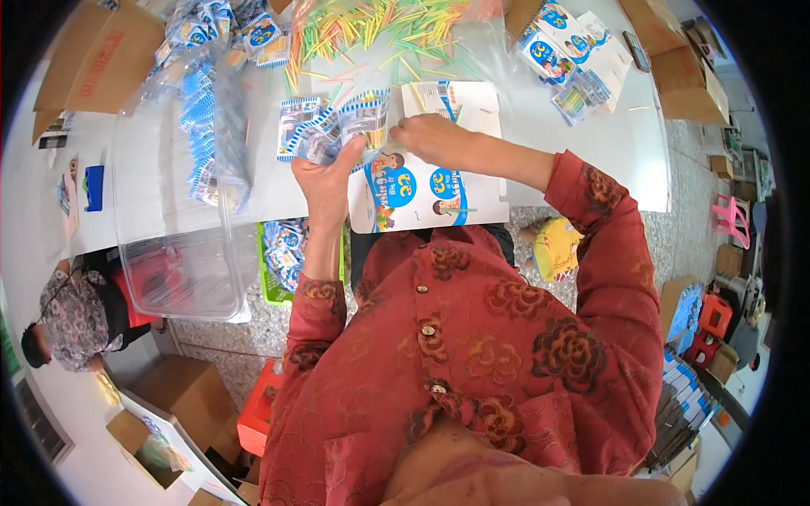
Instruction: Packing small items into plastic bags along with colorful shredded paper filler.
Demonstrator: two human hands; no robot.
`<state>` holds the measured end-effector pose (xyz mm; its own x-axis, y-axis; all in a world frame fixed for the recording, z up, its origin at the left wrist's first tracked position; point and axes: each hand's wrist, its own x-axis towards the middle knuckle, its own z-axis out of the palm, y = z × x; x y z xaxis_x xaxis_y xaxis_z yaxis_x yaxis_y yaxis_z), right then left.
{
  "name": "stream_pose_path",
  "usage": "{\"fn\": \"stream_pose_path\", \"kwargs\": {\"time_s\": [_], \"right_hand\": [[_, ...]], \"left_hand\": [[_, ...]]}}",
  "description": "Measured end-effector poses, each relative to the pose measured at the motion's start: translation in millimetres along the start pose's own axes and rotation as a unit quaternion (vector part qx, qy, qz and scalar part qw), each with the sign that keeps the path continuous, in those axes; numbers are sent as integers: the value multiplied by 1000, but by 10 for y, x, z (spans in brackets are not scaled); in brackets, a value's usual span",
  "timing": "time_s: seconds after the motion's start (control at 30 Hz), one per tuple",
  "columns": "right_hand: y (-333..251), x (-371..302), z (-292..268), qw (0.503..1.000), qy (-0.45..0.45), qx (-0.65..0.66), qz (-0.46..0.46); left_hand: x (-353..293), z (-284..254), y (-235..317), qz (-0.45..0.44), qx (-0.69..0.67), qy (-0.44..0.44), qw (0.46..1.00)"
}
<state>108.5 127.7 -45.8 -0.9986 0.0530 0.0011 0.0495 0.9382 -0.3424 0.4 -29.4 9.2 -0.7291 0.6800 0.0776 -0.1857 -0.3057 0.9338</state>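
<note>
My left hand (325,179) is closed on a few small clear packets (364,114) with blue-and-white striped edges, fanned out above the thumb. Thin coloured sticks show inside the nearest one. Just right of these packets, my right hand (434,140) has its fingertips pinched together. Whatever it may hold is too small to make out. Beneath both hands a flattened white-and-blue printed carton (483,187) lies at the table's front edge, partly over my lap. Beyond it spreads a pile of thin yellow, green and pink sticks (371,32).
A clear plastic tub (173,291) stands at left, beside a heap of striped packets (200,126). Brown boxes (97,63) flank the table (591,160). Printed cartons (582,42) lie at far right. A green basket (274,287) of packets sits below. Another person (72,312) is at left.
</note>
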Motion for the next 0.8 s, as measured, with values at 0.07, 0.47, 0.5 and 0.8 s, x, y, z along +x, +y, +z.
{"fn": "stream_pose_path", "kwargs": {"time_s": [0.07, 0.47, 0.5, 0.8], "right_hand": [[37, 34, 114, 994, 52, 38, -87], [-163, 79, 96, 992, 97, -19, -84], [-144, 78, 57, 991, 100, -21, -81], [168, -268, -1001, 874, 347, 340, 30]], "left_hand": [[-13, -72, -49, 30, 124, 19, 992], [-41, -55, -174, 17, 68, 6, 998], [-37, -55, -171, 18, 72, 1, 997], [-120, 215, 52, 17, 155, -50, 986]]}}
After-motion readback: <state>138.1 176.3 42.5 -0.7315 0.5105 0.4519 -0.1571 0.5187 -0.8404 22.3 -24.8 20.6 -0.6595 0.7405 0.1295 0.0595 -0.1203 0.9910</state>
